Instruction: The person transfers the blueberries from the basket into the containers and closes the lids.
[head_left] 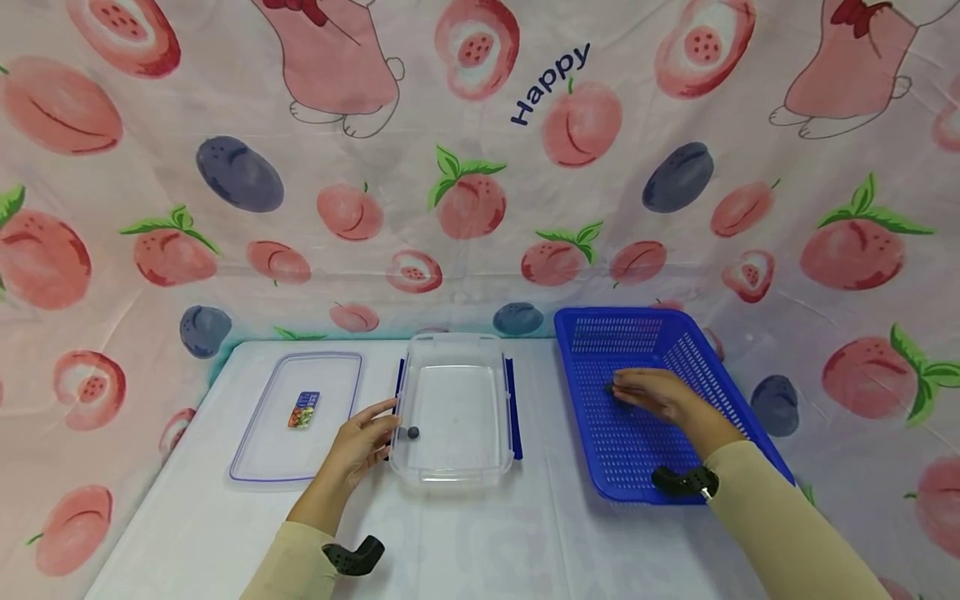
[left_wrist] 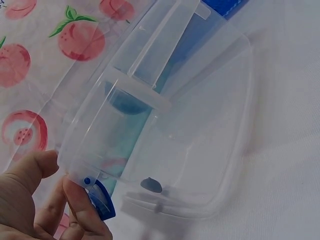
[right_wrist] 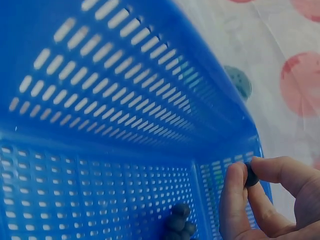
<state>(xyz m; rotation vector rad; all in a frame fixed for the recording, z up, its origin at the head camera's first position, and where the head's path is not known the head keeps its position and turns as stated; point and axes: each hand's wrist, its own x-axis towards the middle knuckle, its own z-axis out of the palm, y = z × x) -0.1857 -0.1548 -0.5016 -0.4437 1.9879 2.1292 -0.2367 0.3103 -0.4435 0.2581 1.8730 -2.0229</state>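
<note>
My left hand (head_left: 363,442) holds the left side of a clear plastic container (head_left: 450,477), thumb at the rim and fingers by a blue latch (left_wrist: 101,200). Inside the container a single dark blueberry (head_left: 413,432) lies near the left wall. Over the blue slotted basket (head_left: 567,375), my right hand (head_left: 656,393) pinches another blueberry (right_wrist: 251,176) between thumb and fingertips. Several blueberries (right_wrist: 177,222) are heaped on the basket floor in the right wrist view; the hand mostly hides them in the head view.
A clear lid (head_left: 262,446) with a blue-edged rim and a coloured label (head_left: 303,410) lies left of the container. All stand on a white-covered table (head_left: 465,550). Behind hangs a fruit-printed cloth (head_left: 420,167). A second blue latch (head_left: 514,408) sticks out on the container's right side.
</note>
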